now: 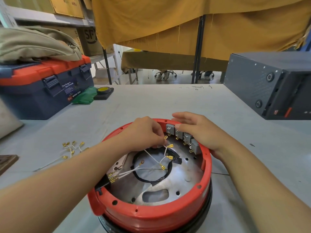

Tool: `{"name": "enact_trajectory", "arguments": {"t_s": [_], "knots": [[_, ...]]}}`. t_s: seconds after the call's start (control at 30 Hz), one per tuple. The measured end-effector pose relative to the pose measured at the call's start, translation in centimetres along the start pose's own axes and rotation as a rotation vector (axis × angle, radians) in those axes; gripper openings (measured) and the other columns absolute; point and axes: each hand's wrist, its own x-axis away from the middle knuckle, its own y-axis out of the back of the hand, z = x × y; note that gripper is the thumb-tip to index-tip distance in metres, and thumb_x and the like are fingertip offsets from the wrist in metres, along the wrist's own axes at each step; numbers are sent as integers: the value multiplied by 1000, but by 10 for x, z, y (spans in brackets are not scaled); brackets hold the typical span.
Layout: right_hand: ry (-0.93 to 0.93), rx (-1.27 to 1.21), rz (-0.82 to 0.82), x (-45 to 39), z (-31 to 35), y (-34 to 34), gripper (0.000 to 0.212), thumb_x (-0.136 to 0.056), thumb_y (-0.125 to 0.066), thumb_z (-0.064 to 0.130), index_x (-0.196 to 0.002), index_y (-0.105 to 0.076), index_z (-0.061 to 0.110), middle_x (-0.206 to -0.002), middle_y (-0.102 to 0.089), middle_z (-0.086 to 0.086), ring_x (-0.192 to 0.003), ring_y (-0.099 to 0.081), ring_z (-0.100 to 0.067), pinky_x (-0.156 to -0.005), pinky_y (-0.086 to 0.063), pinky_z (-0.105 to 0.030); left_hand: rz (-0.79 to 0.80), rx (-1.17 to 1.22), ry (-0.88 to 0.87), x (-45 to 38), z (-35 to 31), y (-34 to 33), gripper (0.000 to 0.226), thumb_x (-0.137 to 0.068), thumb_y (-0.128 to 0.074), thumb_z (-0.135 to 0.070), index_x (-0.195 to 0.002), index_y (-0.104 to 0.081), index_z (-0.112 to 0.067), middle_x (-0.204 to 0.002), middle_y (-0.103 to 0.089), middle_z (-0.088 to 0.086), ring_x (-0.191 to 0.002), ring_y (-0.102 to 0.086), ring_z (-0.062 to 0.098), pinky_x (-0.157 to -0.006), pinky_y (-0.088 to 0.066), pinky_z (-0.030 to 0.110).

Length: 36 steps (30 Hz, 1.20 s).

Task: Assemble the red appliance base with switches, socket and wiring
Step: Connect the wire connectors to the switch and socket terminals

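Observation:
The round red appliance base [151, 214] lies open side up on the grey table, right in front of me. Several grey switches [182, 134] sit in a row inside its far right wall. My left hand [143, 132] pinches a brass terminal [166, 137] of a white wire harness [151, 156] just below the leftmost switch. My right hand [200, 130] rests over the far right rim, fingers spread, thumb against the top of the switches. More white wires run to brass terminals [112, 178] at the base's left wall, beside a black part.
A loose bundle of white wires with brass terminals [72, 148] lies on the table to the left. A blue and orange toolbox [43, 88] stands at the back left, a tape roll [104, 90] beside it. A black machine [269, 86] stands at the back right.

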Motion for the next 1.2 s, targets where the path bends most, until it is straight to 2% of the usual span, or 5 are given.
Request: {"name": "enact_trajectory", "arguments": {"t_s": [0.13, 0.3, 0.83, 1.03, 1.2], "knots": [[-62, -59, 91, -4, 3, 2, 33, -91, -57, 10, -121, -63, 24, -114, -68, 2, -97, -67, -9, -83, -51, -21, 0, 20, -9, -2, 2, -1, 16, -72, -78, -29, -67, -71, -16, -54, -67, -7, -49, -57, -3, -50, -42, 7], [-71, -91, 68, -10, 7, -2, 21, -88, -63, 11, -108, -69, 15, -104, -72, -10, -87, -68, -15, -84, -54, -27, -9, -4, -29, -4, 3, -2, 17, -74, -77, -30, -64, -70, -18, -51, -64, -8, -45, -53, -4, -47, -40, 8], [-52, -98, 22, -9, -1, -3, 22, -92, -59, 13, -112, -68, 13, -107, -71, -8, -104, -66, -23, -101, -46, -43, -39, -165, -147, 3, 3, -1, 15, -81, -67, -12, -73, -70, -24, -56, -62, -16, -57, -58, -5, -58, -44, 9], [-36, -93, 26, -11, -3, -2, 21, -92, -59, 12, -110, -68, 13, -106, -72, -7, -103, -66, -21, -101, -47, -41, -78, -393, -296, 2, 4, -3, 9, -83, -63, -19, -83, -72, -19, -82, -67, -5, -72, -56, 7, -72, -47, 28], [-26, -95, 22, -12, -5, -2, 18, -91, -60, 11, -105, -70, 16, -104, -72, -8, -103, -66, -23, -102, -46, -43, -87, -410, -337, 2, 5, -4, 8, -83, -62, -16, -80, -69, -17, -80, -61, -4, -72, -52, 11, -71, -44, 31]]}}
